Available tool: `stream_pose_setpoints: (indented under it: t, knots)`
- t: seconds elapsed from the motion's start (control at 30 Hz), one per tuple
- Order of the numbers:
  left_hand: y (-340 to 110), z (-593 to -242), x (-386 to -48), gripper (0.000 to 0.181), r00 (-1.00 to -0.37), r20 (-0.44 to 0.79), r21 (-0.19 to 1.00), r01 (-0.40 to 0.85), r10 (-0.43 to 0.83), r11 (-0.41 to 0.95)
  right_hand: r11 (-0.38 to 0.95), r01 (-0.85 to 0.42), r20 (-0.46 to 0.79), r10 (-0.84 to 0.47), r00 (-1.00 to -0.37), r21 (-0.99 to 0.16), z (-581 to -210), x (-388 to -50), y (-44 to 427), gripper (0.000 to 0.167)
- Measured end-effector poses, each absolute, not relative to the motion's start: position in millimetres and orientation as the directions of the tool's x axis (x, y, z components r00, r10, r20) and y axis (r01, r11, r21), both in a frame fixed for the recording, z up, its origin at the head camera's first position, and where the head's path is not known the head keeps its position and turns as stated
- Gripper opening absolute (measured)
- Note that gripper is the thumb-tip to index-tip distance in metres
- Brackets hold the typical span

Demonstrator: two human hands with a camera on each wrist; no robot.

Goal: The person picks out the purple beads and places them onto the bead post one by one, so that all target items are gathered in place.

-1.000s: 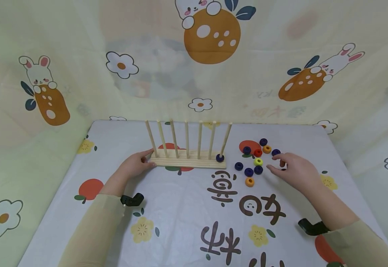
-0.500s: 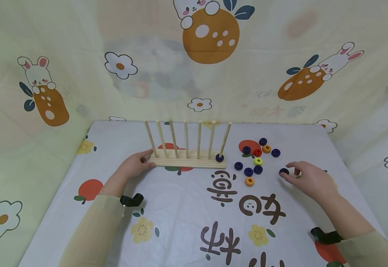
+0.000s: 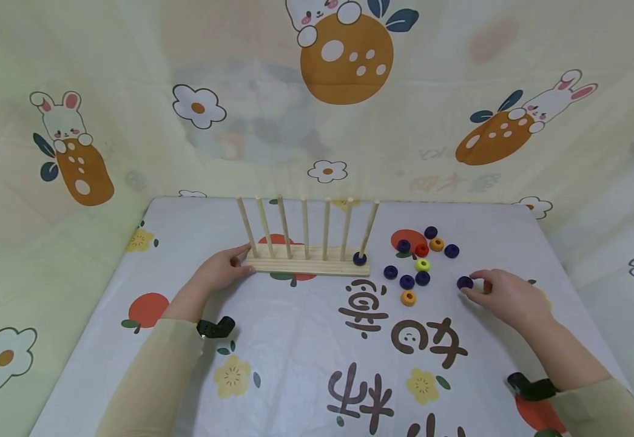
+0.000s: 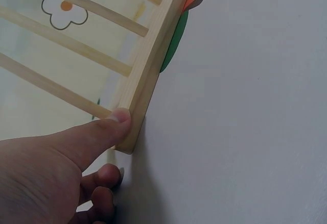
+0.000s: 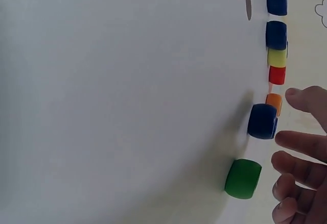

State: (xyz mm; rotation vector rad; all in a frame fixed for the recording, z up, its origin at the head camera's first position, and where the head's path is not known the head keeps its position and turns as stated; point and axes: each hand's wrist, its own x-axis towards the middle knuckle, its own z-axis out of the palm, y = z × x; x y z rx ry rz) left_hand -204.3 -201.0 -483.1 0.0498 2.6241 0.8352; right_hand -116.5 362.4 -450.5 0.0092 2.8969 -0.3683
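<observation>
A light wooden peg rack (image 3: 308,267) with a row of upright pegs stands on the table. My left hand (image 3: 219,271) grips its left end; the left wrist view shows the thumb (image 4: 120,116) pressed on the base (image 4: 145,63). One dark blue bead (image 3: 359,259) sits around the rightmost peg. My right hand (image 3: 508,297) is beside a dark blue bead (image 3: 465,283) on the cloth, thumb and index finger spread at its right side. In the right wrist view a gap shows between the thumb (image 5: 301,99) and that bead (image 5: 262,121). A green bead (image 5: 243,178) lies near the other fingers, concealed in the head view.
Loose beads lie between the rack and my right hand: several dark blue ones (image 3: 406,281), a red one (image 3: 421,250), a yellow one (image 3: 422,264) and two orange ones (image 3: 408,297). A printed cloth (image 3: 284,352) covers the table; a printed curtain (image 3: 256,139) hangs behind.
My right hand has moved down and right, from beside the upper right blue bead to the lone blue bead, which shows more fully now. The left hand and rack stay in place.
</observation>
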Motion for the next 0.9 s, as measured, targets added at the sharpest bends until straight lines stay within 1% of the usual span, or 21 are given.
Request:
stream_pose_setpoints:
  t: [0.17,0.5,0.9]
  knots:
    - [-200.1,-483.4,-203.8,0.073,-0.926,-0.347,0.563,-0.081,0.147,0.822,0.968,0.035,-0.236,-0.025,-0.972,-0.249,-452.5,-118.8,364.4,0.057]
    - [-199.8,-482.3,-201.8,0.073,-0.927,-0.347,0.571,-0.088,0.143,0.816,0.970,0.093,-0.308,0.020,-0.951,-0.224,-455.6,-125.0,364.8,0.061]
    - [-200.7,-482.4,-203.1,0.073,-0.926,-0.347,0.570,-0.085,0.146,0.817,0.971,0.093,-0.293,0.026,-0.956,-0.219,-459.1,-126.1,365.7,0.061]
